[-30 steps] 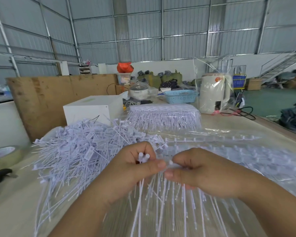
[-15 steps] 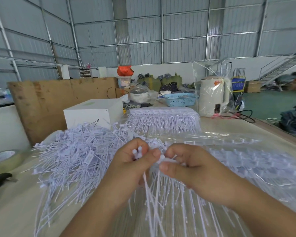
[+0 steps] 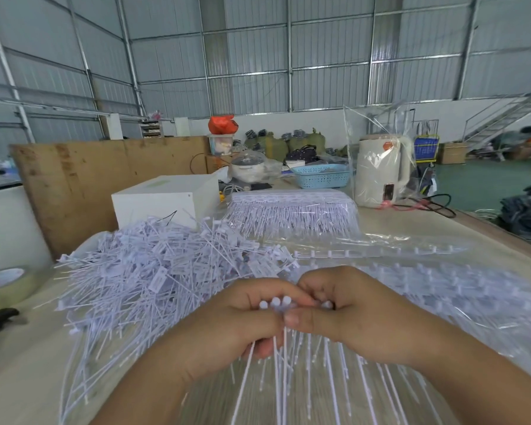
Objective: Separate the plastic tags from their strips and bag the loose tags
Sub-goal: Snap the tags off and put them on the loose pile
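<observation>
My left hand [image 3: 227, 329] pinches freed tags [image 3: 276, 303], my right hand [image 3: 359, 320] seemingly grips the strip [image 3: 327, 305]; light, springy stems, best held by the heads.

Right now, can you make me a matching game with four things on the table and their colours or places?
Things:
1. basket
2. kettle
3. tape roll
4. box

Clues:
A. far left edge of the table
B. blue
C. wrapped in clear plastic, far right
D. white, behind the loose tags

Pairs: 1-B, 2-C, 3-A, 4-D
</observation>
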Demonstrator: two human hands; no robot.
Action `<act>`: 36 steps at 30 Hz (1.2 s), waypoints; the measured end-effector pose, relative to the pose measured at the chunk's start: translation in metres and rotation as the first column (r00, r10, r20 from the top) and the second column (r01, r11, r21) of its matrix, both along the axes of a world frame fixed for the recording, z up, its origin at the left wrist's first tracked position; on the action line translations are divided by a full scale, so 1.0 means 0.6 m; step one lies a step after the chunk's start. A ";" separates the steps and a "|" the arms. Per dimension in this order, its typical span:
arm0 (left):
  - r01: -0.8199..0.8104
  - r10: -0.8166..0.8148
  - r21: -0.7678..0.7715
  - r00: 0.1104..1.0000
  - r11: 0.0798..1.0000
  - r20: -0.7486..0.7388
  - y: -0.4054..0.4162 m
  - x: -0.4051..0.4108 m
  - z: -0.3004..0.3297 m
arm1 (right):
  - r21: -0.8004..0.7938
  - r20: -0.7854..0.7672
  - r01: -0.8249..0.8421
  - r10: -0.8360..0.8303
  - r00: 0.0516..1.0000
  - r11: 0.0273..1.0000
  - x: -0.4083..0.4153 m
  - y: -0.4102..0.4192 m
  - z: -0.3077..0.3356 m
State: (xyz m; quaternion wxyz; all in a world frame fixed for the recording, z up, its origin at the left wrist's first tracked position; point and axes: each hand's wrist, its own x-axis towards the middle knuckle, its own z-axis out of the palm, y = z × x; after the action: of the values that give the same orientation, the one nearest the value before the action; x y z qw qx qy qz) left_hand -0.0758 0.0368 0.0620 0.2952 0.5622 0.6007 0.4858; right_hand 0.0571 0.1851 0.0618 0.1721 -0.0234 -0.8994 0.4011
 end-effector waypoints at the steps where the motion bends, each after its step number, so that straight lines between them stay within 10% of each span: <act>1: 0.009 -0.009 0.001 1.000 1.000 -0.008 0.000 0.001 0.001 | -0.001 0.017 -0.001 0.001 1.000 1.000 0.001 0.000 0.001; 7: -0.047 0.048 0.072 0.999 0.996 -0.001 -0.002 -0.010 0.000 | -0.026 0.163 0.025 -0.020 0.986 0.999 0.015 0.009 0.024; 19: -0.620 0.549 0.331 0.785 0.712 0.288 0.016 -0.005 -0.002 | -0.271 -0.341 0.399 -0.475 0.811 0.876 -0.013 -0.008 0.011; 27: -0.123 0.087 0.196 0.979 0.973 0.182 0.003 0.004 0.006 | -0.263 -0.102 -0.112 0.088 0.991 0.958 -0.004 0.000 0.004; 36: 0.022 -0.033 0.109 0.995 0.994 0.094 -0.006 -0.011 0.007 | -0.022 0.065 0.029 -0.028 0.998 0.999 0.006 0.002 0.009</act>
State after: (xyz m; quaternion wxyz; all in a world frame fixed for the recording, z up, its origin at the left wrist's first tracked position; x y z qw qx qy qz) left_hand -0.0823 0.0331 0.0660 0.2992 0.5618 0.5509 0.5398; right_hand 0.0608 0.1860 0.0675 0.1485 -0.0511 -0.8995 0.4077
